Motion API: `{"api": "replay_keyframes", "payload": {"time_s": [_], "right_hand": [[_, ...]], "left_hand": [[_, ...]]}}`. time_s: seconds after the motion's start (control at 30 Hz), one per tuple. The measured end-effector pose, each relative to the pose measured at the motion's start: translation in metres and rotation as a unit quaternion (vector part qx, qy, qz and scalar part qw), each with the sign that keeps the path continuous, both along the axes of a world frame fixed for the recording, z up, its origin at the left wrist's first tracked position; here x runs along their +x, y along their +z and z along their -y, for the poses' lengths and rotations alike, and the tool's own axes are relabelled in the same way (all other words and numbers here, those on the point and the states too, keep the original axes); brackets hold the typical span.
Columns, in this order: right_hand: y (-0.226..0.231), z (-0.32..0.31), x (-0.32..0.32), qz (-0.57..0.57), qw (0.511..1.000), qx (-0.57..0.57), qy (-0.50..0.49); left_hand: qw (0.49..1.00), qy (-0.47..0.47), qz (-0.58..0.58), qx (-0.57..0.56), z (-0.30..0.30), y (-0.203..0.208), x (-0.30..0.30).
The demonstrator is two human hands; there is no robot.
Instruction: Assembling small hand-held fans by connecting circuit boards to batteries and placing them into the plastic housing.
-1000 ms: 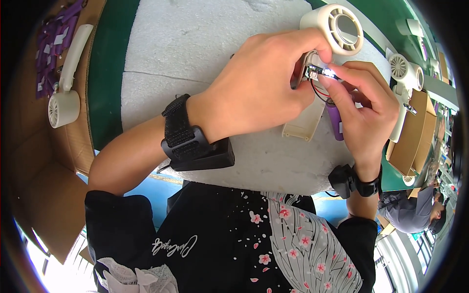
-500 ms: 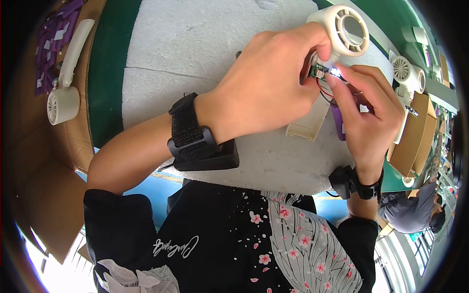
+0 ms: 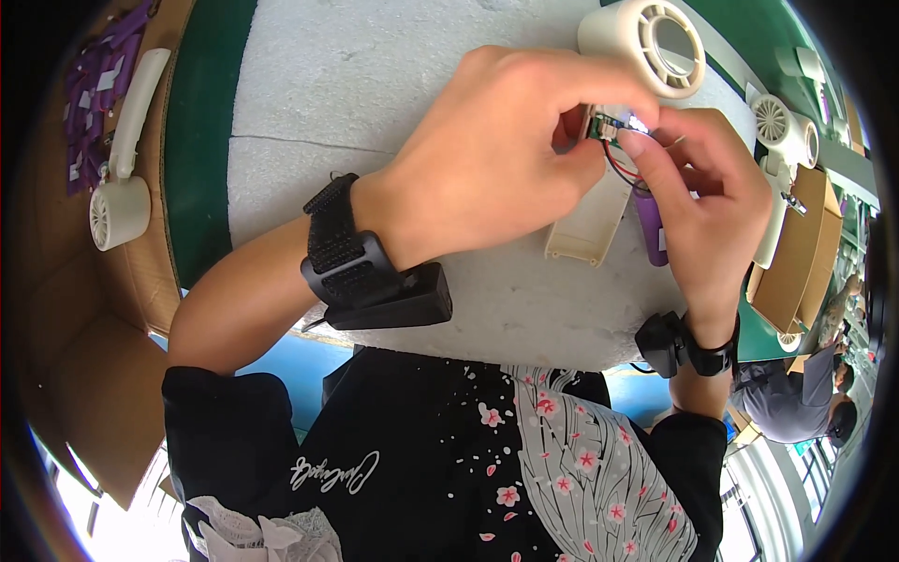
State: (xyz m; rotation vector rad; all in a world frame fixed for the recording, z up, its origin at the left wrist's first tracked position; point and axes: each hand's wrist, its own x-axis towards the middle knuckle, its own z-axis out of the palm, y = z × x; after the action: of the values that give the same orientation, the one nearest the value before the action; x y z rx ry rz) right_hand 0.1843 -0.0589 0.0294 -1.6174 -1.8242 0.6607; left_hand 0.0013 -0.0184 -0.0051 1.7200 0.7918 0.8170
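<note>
My left hand (image 3: pixel 496 155) is closed, its thumb and index finger pinching a small green circuit board (image 3: pixel 607 125) at the neck of a cream handheld fan (image 3: pixel 629 42). A white light (image 3: pixel 639 123) glows at the board's right end. There the thumb and index finger of my right hand (image 3: pixel 712 192) pinch together on the board's edge. Red and black wires (image 3: pixel 616 165) run down from the board toward a purple battery (image 3: pixel 653 229), partly behind my right hand. Below my left fingers, the fan's open cream handle shell (image 3: pixel 588 229) lies on a white foam sheet (image 3: pixel 328 84).
At left, a cardboard box (image 3: pixel 150 234) holds another cream fan (image 3: pixel 120 211) and several purple batteries (image 3: pixel 98 98). More cream fans (image 3: pixel 779 140) and an open carton (image 3: pixel 796 253) stand on the green table at right. Another person (image 3: pixel 796 398) sits beyond, at the lower right.
Both hands and the fan have shifted slightly up and left in the picture. My right fingers are curled more closely around the lit end of the board.
</note>
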Motion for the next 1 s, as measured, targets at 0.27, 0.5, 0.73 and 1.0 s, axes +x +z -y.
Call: {"api": "replay_keyframes", "payload": {"time_s": [0.27,0.5,0.73,1.0], "right_hand": [[-0.002,-0.007,0.018,-0.106,0.984,-0.145,0.015],[0.026,-0.001,0.032,0.026,0.986,-0.140,0.088],[0.029,0.000,0.030,0.095,0.985,-0.077,0.121],[0.020,0.008,0.037,0.115,0.988,0.054,0.083]], "left_hand": [[0.999,-0.029,-0.027,-0.012,-0.005,0.006,0.000],[0.999,-0.027,-0.023,0.020,-0.004,0.007,-0.002],[0.999,-0.019,-0.023,0.039,-0.006,0.007,-0.004],[0.998,0.032,-0.024,0.039,-0.003,0.009,-0.003]]}}
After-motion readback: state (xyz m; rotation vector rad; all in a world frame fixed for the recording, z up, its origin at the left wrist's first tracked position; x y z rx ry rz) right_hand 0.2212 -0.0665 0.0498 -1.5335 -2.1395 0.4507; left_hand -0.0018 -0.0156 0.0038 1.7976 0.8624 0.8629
